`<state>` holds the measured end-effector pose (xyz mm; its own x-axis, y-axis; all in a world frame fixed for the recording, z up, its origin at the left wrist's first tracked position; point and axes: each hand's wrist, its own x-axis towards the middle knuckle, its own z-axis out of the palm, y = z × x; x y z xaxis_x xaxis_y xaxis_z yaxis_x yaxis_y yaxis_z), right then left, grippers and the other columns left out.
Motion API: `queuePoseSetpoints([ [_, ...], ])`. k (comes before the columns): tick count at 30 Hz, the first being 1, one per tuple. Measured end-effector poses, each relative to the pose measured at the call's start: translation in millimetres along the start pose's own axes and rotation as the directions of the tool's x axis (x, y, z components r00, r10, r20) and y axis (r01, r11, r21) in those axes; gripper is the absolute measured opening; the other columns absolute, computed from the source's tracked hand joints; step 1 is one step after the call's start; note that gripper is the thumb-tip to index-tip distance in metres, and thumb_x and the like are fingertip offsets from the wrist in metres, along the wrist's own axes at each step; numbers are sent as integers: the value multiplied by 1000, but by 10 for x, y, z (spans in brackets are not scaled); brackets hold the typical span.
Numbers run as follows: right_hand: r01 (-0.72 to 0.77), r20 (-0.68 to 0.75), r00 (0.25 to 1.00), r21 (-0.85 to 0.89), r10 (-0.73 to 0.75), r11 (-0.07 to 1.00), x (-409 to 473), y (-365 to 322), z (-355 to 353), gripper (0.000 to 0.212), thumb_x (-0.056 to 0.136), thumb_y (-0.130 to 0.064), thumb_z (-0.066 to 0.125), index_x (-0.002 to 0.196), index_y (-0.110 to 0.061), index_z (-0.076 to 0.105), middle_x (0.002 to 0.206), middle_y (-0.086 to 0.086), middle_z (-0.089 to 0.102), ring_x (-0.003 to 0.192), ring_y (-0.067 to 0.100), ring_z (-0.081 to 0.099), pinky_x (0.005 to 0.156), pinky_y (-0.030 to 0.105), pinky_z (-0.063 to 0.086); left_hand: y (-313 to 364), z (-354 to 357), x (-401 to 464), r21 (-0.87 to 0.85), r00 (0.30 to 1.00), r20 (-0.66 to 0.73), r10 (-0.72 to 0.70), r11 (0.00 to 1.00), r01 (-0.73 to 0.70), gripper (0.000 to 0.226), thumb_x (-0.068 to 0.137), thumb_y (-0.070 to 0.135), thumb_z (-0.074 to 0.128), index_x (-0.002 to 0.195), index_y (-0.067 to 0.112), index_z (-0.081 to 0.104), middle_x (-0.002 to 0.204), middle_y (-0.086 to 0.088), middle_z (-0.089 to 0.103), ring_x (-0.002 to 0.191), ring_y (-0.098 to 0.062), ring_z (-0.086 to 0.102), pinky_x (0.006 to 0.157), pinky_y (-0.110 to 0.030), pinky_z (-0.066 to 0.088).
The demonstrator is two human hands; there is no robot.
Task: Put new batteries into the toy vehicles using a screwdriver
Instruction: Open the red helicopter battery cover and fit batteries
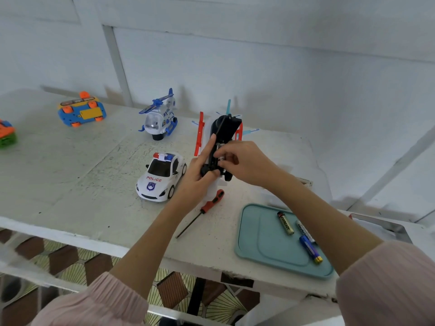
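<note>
A toy helicopter [226, 128] with red skids and a black underside is tipped up above the table's middle. My left hand [200, 175] grips its lower left side, index finger stretched along the black base. My right hand [240, 161] pinches a small battery at the open compartment in the underside. A red-handled screwdriver [207, 208] lies on the table just below the hands, its tip toward me. Three batteries [286, 223] [304, 230] [310, 249] lie on a teal tray [256, 243] at the front right.
A white police car [161, 176] stands left of my hands. Behind it stands a blue-and-white helicopter [160, 116]. A blue-and-orange toy car [81, 110] lies upside down at the far left, another orange toy [7, 134] at the left edge. The table's front edge [94, 241] is near me.
</note>
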<state>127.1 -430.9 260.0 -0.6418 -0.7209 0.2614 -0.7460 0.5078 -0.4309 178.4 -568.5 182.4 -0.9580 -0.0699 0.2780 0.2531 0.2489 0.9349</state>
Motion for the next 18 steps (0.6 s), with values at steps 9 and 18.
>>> queuePoseSetpoints([
  [9,-89,-74,993,63,93,994,32,19,23,16,85,-9,61,97,-13,72,67,-18,50,57,-1,46,60,4,36,-23,19,34,-71,1000,-5,-16,997,15,68,86,18,45,136,59,26,104,25,43,97,-1,42,97,-36,42],
  [18,-197,-203,963,-73,179,978,-35,16,94,33,84,-23,64,115,-20,56,88,-2,67,79,14,58,68,26,45,-7,23,16,-63,1000,-18,-16,998,15,68,86,17,44,133,64,27,104,24,43,100,-11,41,92,-34,39],
])
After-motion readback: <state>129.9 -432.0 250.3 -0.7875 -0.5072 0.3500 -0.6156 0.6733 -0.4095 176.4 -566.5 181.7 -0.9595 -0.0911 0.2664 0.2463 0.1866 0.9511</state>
